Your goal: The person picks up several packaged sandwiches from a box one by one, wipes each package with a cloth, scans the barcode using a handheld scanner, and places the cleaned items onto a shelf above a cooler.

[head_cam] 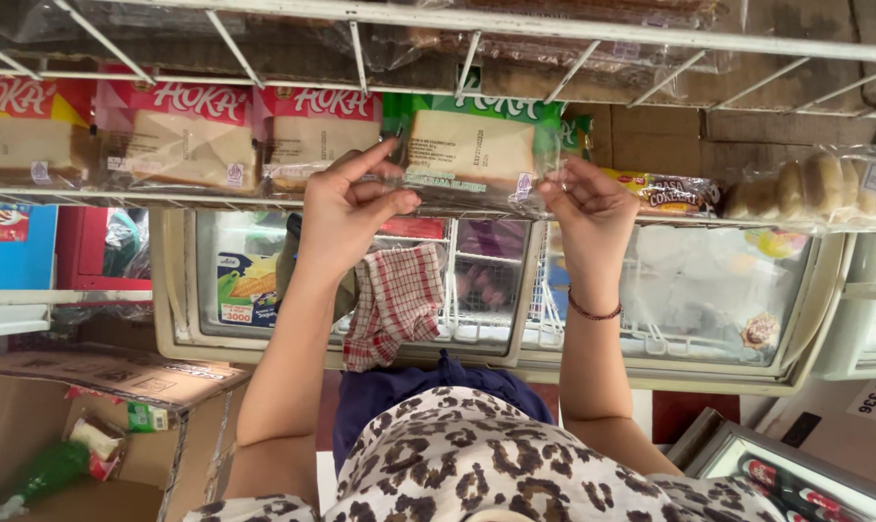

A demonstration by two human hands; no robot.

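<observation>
A loaf of sliced bread in a clear bag with a green top (472,145) lies on a white wire shelf (216,198). My left hand (346,208) pinches the bag's left lower corner, fingers closed on the plastic. My right hand (593,208), with a thin bracelet on the wrist, grips the bag's right lower corner. Both arms reach forward from my leopard-print top (477,464).
Red-topped bread loaves (182,135) line the shelf to the left; a snack packet (675,193) and a bag of buns (810,188) lie to the right. Below stands a glass-lidded chest freezer (709,290) with a red checked cloth (394,300). An open cardboard box (80,435) sits lower left.
</observation>
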